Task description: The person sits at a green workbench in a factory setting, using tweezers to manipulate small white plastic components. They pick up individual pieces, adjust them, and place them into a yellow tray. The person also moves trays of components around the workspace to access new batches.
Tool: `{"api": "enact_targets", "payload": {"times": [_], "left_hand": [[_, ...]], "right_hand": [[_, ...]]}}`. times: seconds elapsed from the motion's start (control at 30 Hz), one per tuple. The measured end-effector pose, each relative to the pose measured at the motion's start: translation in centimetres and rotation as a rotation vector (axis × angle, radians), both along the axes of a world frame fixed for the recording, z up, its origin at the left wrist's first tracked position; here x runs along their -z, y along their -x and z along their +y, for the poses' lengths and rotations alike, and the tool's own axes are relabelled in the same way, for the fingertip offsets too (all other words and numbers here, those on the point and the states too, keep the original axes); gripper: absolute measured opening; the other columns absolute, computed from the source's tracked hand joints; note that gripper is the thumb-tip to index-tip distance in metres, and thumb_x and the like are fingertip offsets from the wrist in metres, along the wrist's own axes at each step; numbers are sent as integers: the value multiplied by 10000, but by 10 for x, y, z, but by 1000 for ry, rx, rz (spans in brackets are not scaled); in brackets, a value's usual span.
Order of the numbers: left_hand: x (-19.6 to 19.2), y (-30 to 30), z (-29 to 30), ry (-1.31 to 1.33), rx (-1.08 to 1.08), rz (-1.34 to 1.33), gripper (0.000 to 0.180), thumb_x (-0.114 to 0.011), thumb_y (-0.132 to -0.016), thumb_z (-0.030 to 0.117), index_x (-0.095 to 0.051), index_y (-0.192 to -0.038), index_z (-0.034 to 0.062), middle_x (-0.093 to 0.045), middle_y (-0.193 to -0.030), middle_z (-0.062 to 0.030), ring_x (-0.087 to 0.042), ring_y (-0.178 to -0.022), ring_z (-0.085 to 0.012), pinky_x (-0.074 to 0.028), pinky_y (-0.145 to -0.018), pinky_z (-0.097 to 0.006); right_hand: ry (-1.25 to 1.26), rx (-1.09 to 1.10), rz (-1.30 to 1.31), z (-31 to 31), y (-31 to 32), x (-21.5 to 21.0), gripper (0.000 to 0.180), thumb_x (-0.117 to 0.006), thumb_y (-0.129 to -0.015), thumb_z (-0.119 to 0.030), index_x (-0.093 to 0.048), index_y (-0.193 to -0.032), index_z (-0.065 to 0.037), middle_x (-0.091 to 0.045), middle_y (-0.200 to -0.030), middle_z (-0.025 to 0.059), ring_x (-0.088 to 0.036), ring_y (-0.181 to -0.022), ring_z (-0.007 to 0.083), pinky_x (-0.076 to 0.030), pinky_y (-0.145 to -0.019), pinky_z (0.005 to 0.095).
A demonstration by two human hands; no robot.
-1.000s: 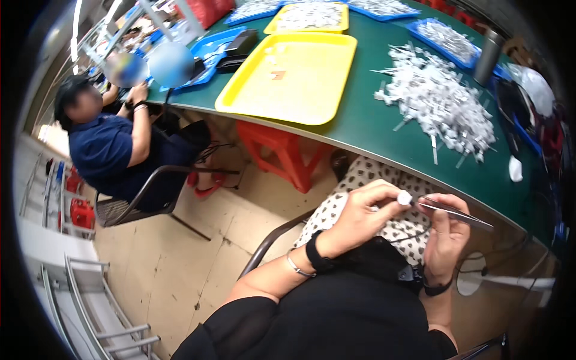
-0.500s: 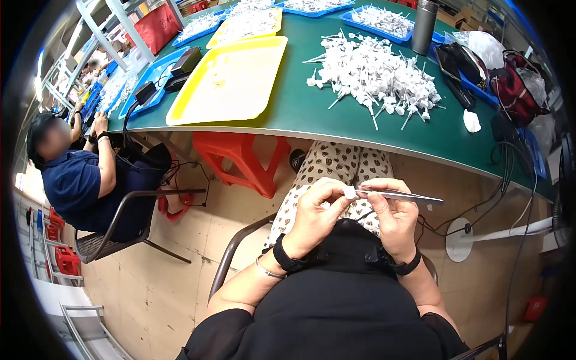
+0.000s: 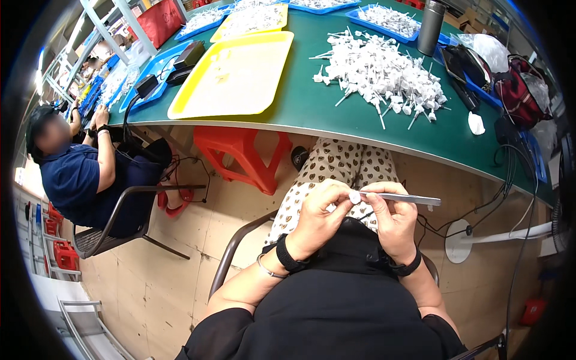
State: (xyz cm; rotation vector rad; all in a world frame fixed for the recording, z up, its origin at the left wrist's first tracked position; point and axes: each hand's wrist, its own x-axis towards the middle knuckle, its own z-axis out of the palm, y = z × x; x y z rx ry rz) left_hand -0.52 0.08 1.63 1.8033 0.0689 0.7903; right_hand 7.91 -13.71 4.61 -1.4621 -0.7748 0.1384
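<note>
While left hand [image 3: 321, 216] pinches white cap [image 3: 354, 197] and right hand [image 3: 393, 219] grips tweezers [image 3: 403, 198], green table [image 3: 312, 105] spans twelve o'clock: yellow tray [image 3: 234, 78], white parts [image 3: 384, 75]; tiled floor [image 3: 180, 264] below.

Two yellow trays [image 3: 240, 78], one red stool [image 3: 243, 153], one steel cup [image 3: 431, 27], one pair of tweezers [image 3: 408, 198], two hands [image 3: 321, 219].

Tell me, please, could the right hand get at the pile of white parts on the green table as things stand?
Probably yes: the pile of white parts lies in the open just ahead, but the right hand is busy holding tweezers.
</note>
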Motion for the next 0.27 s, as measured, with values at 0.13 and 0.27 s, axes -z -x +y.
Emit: {"api": "enact_targets", "payload": {"times": [0.13, 0.27], "left_hand": [[1, 0, -1, 1, 4, 8, 113, -722, -843, -9, -681, -941, 32, -670, -911, -57, -623, -798, -151, -506, -668, -261], [-1, 1, -2, 12, 6, 16, 116, -727, -846, 9, -683, -950, 35, -678, -921, -58, -628, -811, -178, -515, -693, -278]], "right_hand": [[16, 8, -22, -1, -1, 1, 69, -670, -919, -34, -677, -970, 12, -678, -834, 52, -625, -698, 105, -493, -638, 235], [-11, 4, 25, 0, 0, 0, 61, -664, -925, -36, -679, -966, 7, -688, -846, 57, -642, -716, 117, -505, -655, 239]]}}
